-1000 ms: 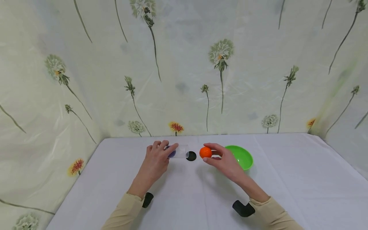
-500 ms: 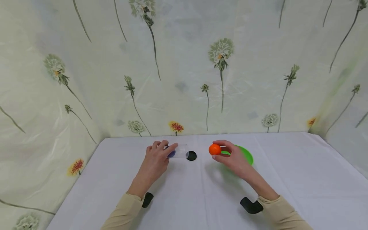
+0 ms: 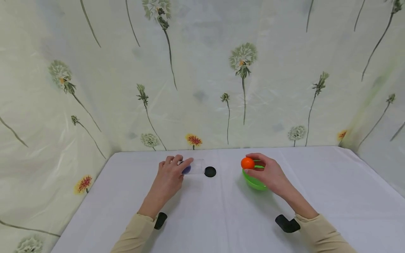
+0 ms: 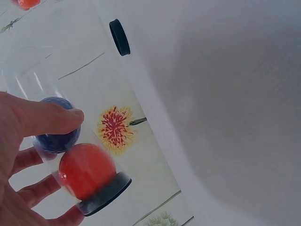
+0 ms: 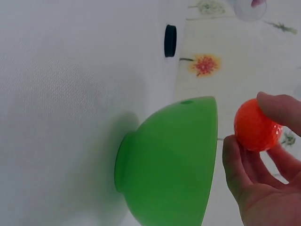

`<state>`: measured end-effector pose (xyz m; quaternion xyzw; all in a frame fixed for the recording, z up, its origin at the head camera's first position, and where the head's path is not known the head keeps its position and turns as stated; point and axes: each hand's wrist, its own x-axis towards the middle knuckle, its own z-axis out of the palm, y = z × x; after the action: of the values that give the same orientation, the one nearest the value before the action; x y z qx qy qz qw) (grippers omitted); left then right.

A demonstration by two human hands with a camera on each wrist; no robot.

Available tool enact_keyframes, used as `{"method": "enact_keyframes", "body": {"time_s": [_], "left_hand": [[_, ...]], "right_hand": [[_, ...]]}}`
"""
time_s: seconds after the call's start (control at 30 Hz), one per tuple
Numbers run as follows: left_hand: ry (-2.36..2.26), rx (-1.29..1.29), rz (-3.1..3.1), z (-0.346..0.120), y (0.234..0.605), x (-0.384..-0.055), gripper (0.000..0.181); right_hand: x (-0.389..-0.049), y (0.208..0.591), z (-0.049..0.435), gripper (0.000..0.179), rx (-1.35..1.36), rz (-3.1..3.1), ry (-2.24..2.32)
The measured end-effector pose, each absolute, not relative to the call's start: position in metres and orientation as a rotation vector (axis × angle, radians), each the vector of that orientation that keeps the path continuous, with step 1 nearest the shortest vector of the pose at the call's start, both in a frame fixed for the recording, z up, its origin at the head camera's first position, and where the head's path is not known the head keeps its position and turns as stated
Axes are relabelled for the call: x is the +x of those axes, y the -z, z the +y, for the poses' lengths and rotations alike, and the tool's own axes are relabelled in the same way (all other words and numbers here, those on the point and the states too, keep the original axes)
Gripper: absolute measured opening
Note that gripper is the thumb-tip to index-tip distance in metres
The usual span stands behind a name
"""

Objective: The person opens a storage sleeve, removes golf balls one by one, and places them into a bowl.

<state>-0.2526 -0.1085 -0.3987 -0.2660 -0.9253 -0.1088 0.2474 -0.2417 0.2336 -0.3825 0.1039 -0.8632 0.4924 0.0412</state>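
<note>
My left hand grips a clear plastic tube, tilted on its side above the table. Inside it, the left wrist view shows a dark blue ball and a red-orange ball against the black end cap; the tube's other end has no cap. My right hand pinches an orange golf ball between thumb and fingers. That ball is just above the rim of a green bowl, which stands on the table and is partly hidden by the right hand in the head view.
A round black cap lies on the white-covered table between the hands. Behind rises a curtain printed with dandelions. A black wrist mount sticks out by the right sleeve, another mount by the left.
My right hand has carried the orange golf ball to the right, from near the black cap to over the green bowl's rim. The left hand with the tube has shifted only slightly left.
</note>
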Motion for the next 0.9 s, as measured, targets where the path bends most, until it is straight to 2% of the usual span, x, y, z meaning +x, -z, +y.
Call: {"method": "enact_keyframes", "body": {"time_s": [0.43,0.9], "left_hand": [[0.348,-0.740,-2.536,-0.110,0.398,-0.254,0.063],[0.355,-0.752,-2.529,-0.109,0.398,-0.255,0.064]], "right_hand": [[-0.241,0.391,0.267,0.051,0.258,-2.727,-1.246],[-0.244,0.401,0.280,0.053,0.214,-2.816,-1.124]]}}
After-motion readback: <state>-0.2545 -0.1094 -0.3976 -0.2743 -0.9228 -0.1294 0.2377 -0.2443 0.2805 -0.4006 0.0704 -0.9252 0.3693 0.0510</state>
